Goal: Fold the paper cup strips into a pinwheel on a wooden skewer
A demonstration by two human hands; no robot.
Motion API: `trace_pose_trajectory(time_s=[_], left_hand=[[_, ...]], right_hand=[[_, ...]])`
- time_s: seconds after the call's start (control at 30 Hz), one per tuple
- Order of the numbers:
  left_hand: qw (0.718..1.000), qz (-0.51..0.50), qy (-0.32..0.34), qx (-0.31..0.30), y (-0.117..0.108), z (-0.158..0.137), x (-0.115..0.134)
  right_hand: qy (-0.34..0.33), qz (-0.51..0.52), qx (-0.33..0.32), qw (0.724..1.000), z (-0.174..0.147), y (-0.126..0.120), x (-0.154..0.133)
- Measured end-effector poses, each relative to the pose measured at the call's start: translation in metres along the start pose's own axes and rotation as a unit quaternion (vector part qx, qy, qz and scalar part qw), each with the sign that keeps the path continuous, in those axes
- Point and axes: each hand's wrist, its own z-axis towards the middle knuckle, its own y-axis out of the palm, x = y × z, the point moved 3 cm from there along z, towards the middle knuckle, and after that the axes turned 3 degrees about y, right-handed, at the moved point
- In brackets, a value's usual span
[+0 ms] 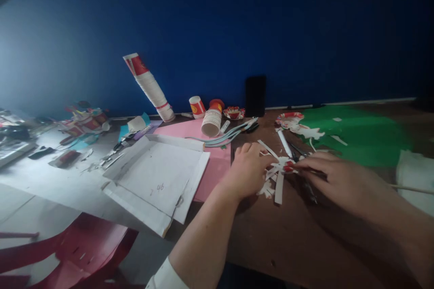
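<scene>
On the brown table [264, 244], beside the green sheet [366, 140]: two-handed paper handling.
Left hand [249, 167] and right hand [334, 178] meet at the red-and-white paper cutout [280, 163], between them among scraps; left fingers bent against it, right fingers bunched at its edge, firm pinch can't tell. White strip [279, 188] below. Step likely positioning paper; next move probably calls for steadying left, adjusting right.

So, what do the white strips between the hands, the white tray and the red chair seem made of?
White strips: probably paper, matte, being thin and flat.
White tray: likely cardboard, dull, with one corner worn brownish.
Red chair: probably plastic, slightly shiny, smooth and slotted.
</scene>
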Motion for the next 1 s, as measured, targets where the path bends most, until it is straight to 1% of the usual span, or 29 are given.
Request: trace_pose_trajectory(time_s=[0.1,0.2,0.3,0.37,0.43,0.5,0.63,0.7,0.87,1.0], left_hand=[[1.0,-0.003,0.006,-0.002,0.001,0.0,0.002],[1.0,0.006,0.018,-0.01,-0.001,-0.001,0.006],[0.999,0.011,0.037,-0.034,-0.003,-0.002,0.011],[0.997,0.002,0.061,-0.046,-0.004,-0.003,0.014],[0.995,-0.003,0.084,-0.057,-0.004,-0.004,0.017],[0.992,0.007,0.099,-0.073,-0.003,-0.004,0.018],[0.99,0.04,0.094,-0.1,0.0,-0.002,0.018],[0.99,0.048,0.091,-0.096,0.0,0.0,0.018],[0.992,0.058,0.085,-0.071,-0.003,0.002,0.016],[0.994,0.055,0.086,-0.046,-0.004,0.002,0.013]], right_hand=[[0.022,-0.013,-0.028,0.999,-0.001,-0.009,0.006],[0.05,0.003,0.002,0.999,-0.002,-0.019,0.007],[0.077,0.031,0.039,0.996,-0.002,-0.024,0.003],[0.065,0.045,0.049,0.996,-0.003,-0.025,-0.001],[0.037,0.055,0.051,0.997,-0.003,-0.023,-0.005],[0.014,0.06,0.043,0.997,-0.003,-0.02,-0.007],[0.0,0.069,0.007,0.998,-0.003,-0.011,-0.008],[-0.005,0.073,0.0,0.997,-0.003,-0.008,-0.009],[-0.02,0.084,0.024,0.996,-0.004,-0.005,-0.009],[-0.015,0.096,0.026,0.995,-0.003,-0.007,-0.009]])
